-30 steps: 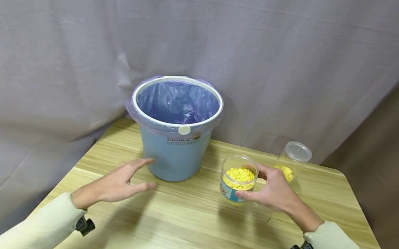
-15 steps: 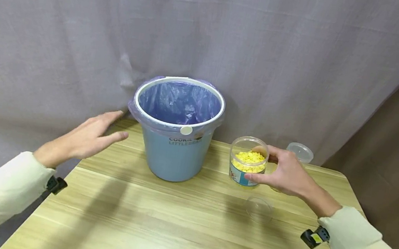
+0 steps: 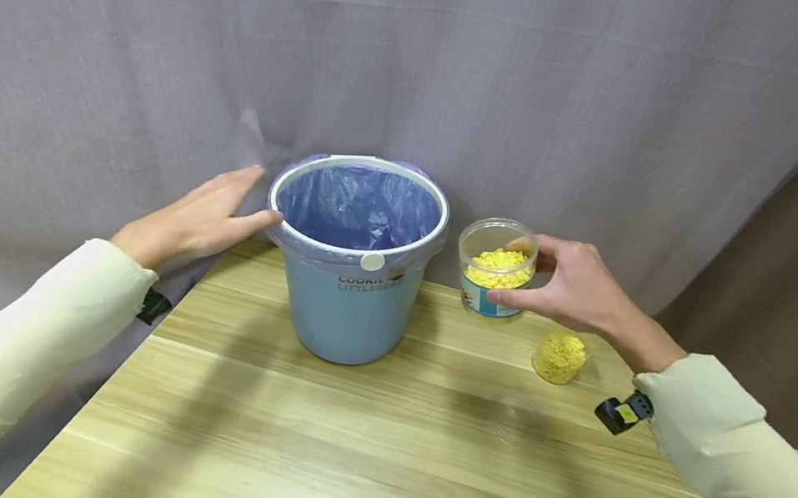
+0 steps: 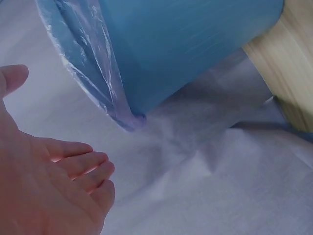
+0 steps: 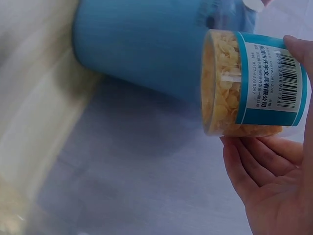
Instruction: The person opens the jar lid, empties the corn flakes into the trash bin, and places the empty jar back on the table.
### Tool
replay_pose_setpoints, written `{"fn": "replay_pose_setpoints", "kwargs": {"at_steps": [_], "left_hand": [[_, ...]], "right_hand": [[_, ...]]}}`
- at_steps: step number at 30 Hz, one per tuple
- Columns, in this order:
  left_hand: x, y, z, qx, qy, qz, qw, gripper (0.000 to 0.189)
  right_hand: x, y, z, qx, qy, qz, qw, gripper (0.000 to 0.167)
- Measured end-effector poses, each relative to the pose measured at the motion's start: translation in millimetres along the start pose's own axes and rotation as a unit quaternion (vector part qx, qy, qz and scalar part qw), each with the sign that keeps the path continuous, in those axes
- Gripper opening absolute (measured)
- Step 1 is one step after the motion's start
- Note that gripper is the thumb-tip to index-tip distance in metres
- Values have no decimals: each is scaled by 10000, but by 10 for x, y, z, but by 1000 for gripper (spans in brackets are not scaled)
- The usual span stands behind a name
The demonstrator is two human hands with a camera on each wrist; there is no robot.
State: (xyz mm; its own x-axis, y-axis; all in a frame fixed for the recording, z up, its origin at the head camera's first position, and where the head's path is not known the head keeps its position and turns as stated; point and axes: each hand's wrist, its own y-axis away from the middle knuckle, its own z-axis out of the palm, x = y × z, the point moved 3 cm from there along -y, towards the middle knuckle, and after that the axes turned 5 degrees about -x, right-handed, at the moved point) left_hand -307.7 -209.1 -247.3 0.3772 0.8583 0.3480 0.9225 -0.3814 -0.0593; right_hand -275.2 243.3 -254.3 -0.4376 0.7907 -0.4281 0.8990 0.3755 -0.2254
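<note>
My right hand (image 3: 579,289) grips an uncovered clear plastic jar (image 3: 483,300), thumb in front and fingers behind. Yellow flakes (image 3: 498,269) lie in it, and the right wrist view shows its teal label (image 5: 271,78) with a barcode. The jar is held off the table, to the right of a blue bucket (image 3: 352,319). A thin purplish bag (image 3: 345,200) lines the bucket and folds over its white rim. Beside the left of that rim is my left hand (image 3: 194,218), fingers extended and holding nothing. In the left wrist view this hand (image 4: 54,181) appears apart from the bucket.
Below my right hand, another clear container (image 3: 560,358) with yellow bits stands on the wooden table (image 3: 342,452); its top is hidden. A faint transparent round lid (image 3: 519,416) lies nearer. A grey curtain (image 3: 541,91) hangs behind.
My right hand has raised the jar, farther back on the view and level with the bucket's upper part. My left hand has swung left, then up to beside the rim.
</note>
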Motion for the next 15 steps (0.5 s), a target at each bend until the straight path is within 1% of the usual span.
{"fn": "replay_pose_setpoints", "kwargs": {"at_steps": [3,8,12,15], "left_hand": [[20,-112,28,-39,16,32,10000,94],[45,-274,89,39,-75,238,9997,91],[55,-361,162,-74,-167,274,9995,93],[54,-391,211,-141,-208,266,9993,94]], "right_hand": [[-42,-109,-91,65,124,35,9999,66],[-122,-292,-221,178,296,-57,9994,63],[-170,-426,-305,258,449,-38,9987,61],[-193,-534,-359,353,648,-22,9973,62]]}}
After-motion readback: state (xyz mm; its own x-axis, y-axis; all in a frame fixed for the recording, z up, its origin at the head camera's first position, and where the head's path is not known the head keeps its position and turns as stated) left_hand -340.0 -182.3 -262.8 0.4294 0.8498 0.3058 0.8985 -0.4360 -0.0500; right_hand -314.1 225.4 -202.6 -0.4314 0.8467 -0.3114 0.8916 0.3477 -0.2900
